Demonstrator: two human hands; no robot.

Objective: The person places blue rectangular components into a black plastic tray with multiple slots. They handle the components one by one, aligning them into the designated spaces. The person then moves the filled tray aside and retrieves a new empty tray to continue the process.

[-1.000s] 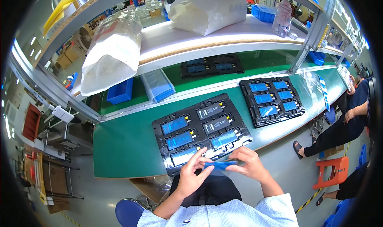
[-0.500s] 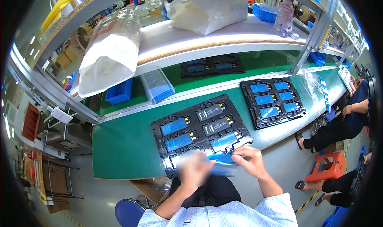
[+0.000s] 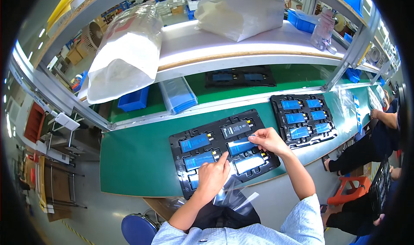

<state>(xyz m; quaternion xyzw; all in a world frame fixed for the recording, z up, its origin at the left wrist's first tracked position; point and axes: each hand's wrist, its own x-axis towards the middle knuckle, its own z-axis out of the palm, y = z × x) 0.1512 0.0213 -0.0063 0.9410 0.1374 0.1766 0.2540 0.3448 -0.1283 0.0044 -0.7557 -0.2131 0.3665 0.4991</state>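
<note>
A black moulded tray point(image 3: 179, 156) on the green bench holds several flat batteries with yellow-tipped connectors. Blue film covers most of them; the upper right battery point(image 3: 236, 130) is dark grey and bare. Thumb and fingers of my right hand point(image 3: 268, 140) pinch the right end of a blue film point(image 3: 239, 146) lying over the middle right battery. My left hand point(image 3: 211, 176) has its index finger stretched to that film's left end, with the other fingers curled and partly hidden. Clear plastic sheets point(image 3: 233, 197) show below my left hand, over my lap; whether it holds one is unclear.
A second black tray point(image 3: 314, 140) of blue-covered batteries sits to the right, another point(image 3: 263, 83) under the shelf. Behind are a blue bin point(image 3: 133, 99) and a stack of clear sleeves point(image 3: 179, 96). White bags point(image 3: 123, 68) occupy the shelf. People sit at right near an orange stool point(image 3: 349, 191).
Both hands have moved up from the tray's near edge to the middle right battery. That battery was bare grey and now has blue film over it.
</note>
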